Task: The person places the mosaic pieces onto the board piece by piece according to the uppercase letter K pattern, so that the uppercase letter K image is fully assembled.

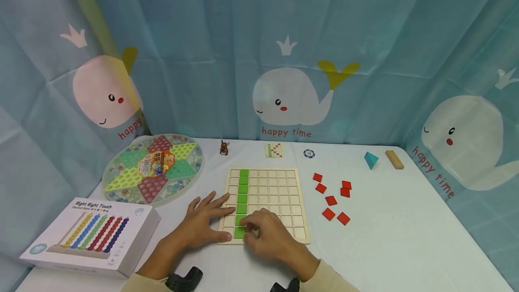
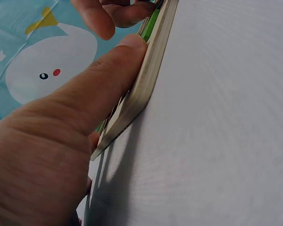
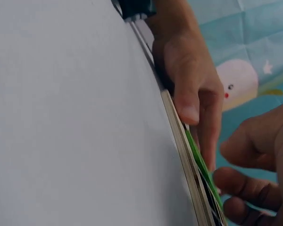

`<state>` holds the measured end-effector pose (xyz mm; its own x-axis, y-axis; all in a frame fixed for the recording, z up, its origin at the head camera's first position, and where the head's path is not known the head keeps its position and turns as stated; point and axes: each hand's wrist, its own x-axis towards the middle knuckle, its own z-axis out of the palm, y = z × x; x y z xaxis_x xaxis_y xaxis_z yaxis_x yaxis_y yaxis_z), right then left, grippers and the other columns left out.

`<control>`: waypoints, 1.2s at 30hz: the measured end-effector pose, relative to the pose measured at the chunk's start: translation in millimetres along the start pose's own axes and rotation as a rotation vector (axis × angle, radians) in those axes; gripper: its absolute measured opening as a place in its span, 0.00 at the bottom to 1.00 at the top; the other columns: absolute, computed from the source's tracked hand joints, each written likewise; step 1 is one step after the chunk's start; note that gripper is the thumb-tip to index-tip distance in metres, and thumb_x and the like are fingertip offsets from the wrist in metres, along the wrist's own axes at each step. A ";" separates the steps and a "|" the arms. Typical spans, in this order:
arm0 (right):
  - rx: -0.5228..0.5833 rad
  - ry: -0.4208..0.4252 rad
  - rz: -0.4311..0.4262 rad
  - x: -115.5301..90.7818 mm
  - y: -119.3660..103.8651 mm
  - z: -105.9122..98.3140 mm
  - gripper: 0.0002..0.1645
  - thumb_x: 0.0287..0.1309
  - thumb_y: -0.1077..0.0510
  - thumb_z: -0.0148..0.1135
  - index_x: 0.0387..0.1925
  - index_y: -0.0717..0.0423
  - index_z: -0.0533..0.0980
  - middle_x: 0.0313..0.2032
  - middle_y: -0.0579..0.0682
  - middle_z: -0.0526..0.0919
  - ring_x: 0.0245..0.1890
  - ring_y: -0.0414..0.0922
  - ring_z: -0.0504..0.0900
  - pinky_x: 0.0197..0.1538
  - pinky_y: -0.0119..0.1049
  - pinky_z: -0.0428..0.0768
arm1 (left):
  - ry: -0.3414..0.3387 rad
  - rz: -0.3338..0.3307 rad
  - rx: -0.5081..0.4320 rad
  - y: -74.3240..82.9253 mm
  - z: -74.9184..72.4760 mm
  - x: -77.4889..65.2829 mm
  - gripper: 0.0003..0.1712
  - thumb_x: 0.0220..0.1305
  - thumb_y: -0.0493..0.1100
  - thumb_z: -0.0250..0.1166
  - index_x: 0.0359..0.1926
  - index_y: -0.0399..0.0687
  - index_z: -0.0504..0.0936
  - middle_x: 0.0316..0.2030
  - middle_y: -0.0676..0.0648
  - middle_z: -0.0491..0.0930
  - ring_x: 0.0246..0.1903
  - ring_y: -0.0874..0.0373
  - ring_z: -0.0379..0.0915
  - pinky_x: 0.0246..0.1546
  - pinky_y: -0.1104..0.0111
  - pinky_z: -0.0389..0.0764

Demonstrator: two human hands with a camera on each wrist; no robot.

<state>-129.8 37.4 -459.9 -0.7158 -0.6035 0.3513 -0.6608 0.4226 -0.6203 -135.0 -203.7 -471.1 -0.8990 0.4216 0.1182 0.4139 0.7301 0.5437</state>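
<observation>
The left hand (image 1: 204,221) spreads over the edge of the square pale wooden board (image 1: 278,202) in the head view; the right hand (image 1: 269,233) bends by its lowest green square tile (image 1: 239,232), hiding part. Red square tiles (image 1: 331,200) lie rightward. In the left wrist view, the thumb (image 2: 111,70) should steady the board. In the right wrist view, I can't tell if the fingers (image 3: 240,182) hold the tile; pressing flat seems best.

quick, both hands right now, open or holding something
Left hand: open, resting on the board's left side.
Right hand: curled at the bottom green tile; can't tell if gripping it.
</observation>
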 end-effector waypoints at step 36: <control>-0.115 0.214 0.046 -46.3 23.4 -176.5 0.26 0.51 0.66 0.70 0.53 0.47 0.79 0.46 0.39 0.77 0.44 0.41 0.72 0.43 0.39 0.75 | -0.014 -0.006 -0.020 4.1 -2.3 -1.7 0.41 0.43 0.67 0.72 0.59 0.56 0.81 0.69 0.49 0.63 0.70 0.38 0.45 0.62 0.38 0.37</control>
<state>-152.0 194.5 -366.9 -0.7690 -0.4302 0.4728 -0.6392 0.5276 -0.5596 -132.1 -202.6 -467.2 -0.8992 0.4251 0.1036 0.4058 0.7218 0.5607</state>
